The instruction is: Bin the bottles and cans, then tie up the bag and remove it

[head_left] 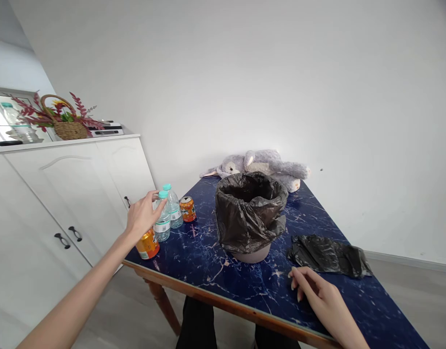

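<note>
My left hand [143, 215] reaches over the table's left corner, fingers spread and open, hovering at a clear water bottle with a teal cap [162, 219]. An orange can [147, 244] stands right under the palm. A second water bottle [174, 207] and another orange can [187, 209] stand just beyond. My right hand [322, 300] rests on the blue marbled table [266, 286], fingers loosely curled, holding nothing. A bin lined with a black bag [250, 213] sits mid-table. A loose black bag [330, 254] lies just beyond my right hand.
A grey plush toy [261, 167] lies at the table's far end against the white wall. White cabinets [63, 194] stand on the left, bearing a flower basket [65, 121]. My dark-clad legs [199, 322] show under the near table edge.
</note>
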A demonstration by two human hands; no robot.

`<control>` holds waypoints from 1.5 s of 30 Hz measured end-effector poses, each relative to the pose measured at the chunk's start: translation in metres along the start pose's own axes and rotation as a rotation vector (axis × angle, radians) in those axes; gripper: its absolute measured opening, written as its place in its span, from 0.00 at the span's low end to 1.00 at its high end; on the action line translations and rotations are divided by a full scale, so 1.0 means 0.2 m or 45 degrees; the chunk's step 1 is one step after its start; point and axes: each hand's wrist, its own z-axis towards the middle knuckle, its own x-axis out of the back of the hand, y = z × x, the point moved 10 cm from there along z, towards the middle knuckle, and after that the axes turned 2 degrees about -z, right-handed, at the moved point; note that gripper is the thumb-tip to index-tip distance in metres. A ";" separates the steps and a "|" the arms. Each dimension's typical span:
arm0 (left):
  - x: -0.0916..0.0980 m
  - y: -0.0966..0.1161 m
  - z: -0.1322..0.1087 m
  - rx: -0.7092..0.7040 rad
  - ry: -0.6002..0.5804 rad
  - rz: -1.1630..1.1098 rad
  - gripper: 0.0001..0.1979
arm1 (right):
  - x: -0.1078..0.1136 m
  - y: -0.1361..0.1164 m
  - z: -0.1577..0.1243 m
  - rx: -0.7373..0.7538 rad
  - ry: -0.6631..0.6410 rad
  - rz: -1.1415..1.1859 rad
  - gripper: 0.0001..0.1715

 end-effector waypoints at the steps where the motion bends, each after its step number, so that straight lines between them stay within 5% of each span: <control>1: 0.00 0.00 0.00 -0.001 0.003 0.006 0.28 | 0.00 0.00 0.00 -0.004 -0.007 0.000 0.31; 8: 0.02 0.03 -0.03 0.042 0.006 0.002 0.26 | 0.00 0.02 0.00 -0.014 -0.006 -0.019 0.32; 12: 0.12 0.12 -0.05 0.009 0.079 -0.161 0.24 | 0.00 0.00 0.00 -0.007 0.004 -0.027 0.32; 18: 0.50 0.44 -0.15 -0.184 0.296 -0.540 0.20 | 0.01 -0.01 0.00 -0.014 0.006 -0.033 0.33; 23: 0.88 0.73 -0.29 -0.432 0.645 -0.762 0.17 | -0.01 0.01 0.01 -0.015 -0.005 0.000 0.32; 27: 0.98 0.85 -0.32 -0.532 0.790 -0.811 0.14 | -0.02 0.03 0.00 -0.014 -0.024 0.032 0.30; 34: 0.91 0.90 -0.24 -0.548 0.796 -1.039 0.16 | -0.02 0.02 0.01 -0.020 -0.038 0.031 0.31; 41: 0.43 1.07 -0.12 -0.554 0.177 -1.232 0.15 | -0.03 0.03 0.01 -0.058 -0.054 0.026 0.33; 45: 0.26 1.04 -0.12 -0.575 0.034 -1.119 0.17 | -0.04 0.04 0.02 -0.055 -0.060 0.019 0.33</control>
